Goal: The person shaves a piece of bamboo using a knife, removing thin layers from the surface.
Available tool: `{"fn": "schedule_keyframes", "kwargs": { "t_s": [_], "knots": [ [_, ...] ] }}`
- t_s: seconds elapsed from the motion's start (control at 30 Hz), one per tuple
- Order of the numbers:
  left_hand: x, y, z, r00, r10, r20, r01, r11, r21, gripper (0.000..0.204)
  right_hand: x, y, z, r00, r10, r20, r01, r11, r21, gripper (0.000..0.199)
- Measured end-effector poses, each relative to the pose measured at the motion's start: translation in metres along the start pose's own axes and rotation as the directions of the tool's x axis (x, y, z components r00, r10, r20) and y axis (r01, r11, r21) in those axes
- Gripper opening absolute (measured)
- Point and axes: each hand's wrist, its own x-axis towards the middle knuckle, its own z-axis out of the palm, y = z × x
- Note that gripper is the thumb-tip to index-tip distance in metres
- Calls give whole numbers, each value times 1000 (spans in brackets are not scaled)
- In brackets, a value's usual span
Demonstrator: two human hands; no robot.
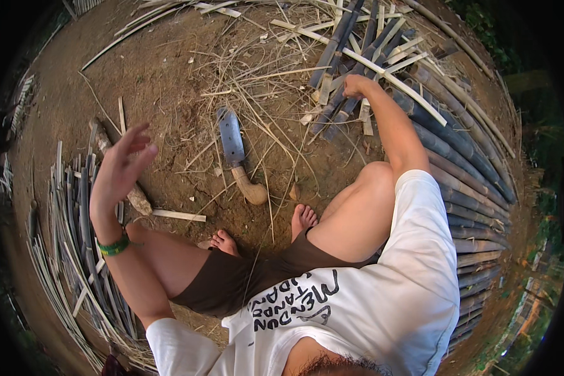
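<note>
My left hand (124,164) is raised over the ground at the left, fingers apart and nothing in them. My right hand (359,86) reaches out to the far right, its fingers curled closed at a heap of dark split bamboo pieces (338,106). Whatever those fingers hold, if anything, is hidden. A pale bamboo strip (391,78) slants across the heap beside that hand. Between my hands a machete (232,139) lies on the ground, its broad blade pierced with holes and pointing away from me. Its curved wooden handle (250,188) lies nearer my feet.
Long dark bamboo poles (464,169) are stacked along my right side. At my left lies a bundle of thin bamboo strips (69,232), with a short wooden stick (138,199) near it. Thin shavings (257,103) litter the dirt ahead. My bare feet (304,218) are just beyond my shorts.
</note>
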Motion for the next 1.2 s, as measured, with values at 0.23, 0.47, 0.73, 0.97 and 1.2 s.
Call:
{"fn": "schedule_keyframes", "kwargs": {
  "t_s": [0.23, 0.47, 0.73, 0.97, 1.2],
  "knots": [
    [-13, 19, 8, 995, -78, 57, 74, 995, 71, 57, 41, 40, 10, 978, 132, -160, -105, 980, 172, 37],
    [-23, 41, 5, 985, -168, 31, 163, 978, 132, 60, 69, -21, 12, 961, 264, 85, -266, 789, 555, 61],
    [-46, 77, 10, 998, -24, -59, 34, 984, 177, 62, 101, -47, 25, 959, 284, 2, -186, 622, 760, 46],
    [-47, 120, 22, 1000, 17, -24, -13, 990, 143, 60, 100, -25, 10, 930, 323, -176, -59, 606, 794, 31],
    [-31, 133, 45, 966, 248, 74, -256, 958, 133, 63, 39, -64, -49, 866, 334, -374, 238, 383, 893, 26]
  ]
}}
